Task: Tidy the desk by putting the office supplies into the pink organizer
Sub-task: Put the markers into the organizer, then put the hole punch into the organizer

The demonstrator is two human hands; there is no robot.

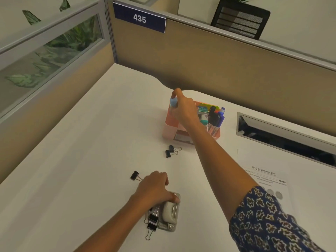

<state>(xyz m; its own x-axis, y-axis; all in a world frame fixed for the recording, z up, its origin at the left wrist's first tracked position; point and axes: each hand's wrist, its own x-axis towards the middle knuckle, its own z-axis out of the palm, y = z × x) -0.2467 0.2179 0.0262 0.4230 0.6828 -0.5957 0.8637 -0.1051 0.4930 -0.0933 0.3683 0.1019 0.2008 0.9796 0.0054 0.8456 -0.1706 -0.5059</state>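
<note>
Two hands busy, right hand (183,108) lowering blue tube (173,102) into pink organizer (168,128)

A pink plastic organizer (168,127) is seen on the white desk top (91,142). At its far left corner a light blue capped tube (173,102) is held; inside it blue and black markers (217,118) and green and orange sticky notes (205,108) are found. In front of the organizer black binder clips with silver wire handles (171,151) are lying. Nearer still, a grey metal hole punch (171,213) is seen. To the right, a dark blue sleeve (269,222) is patterned with cream flowers.
</note>
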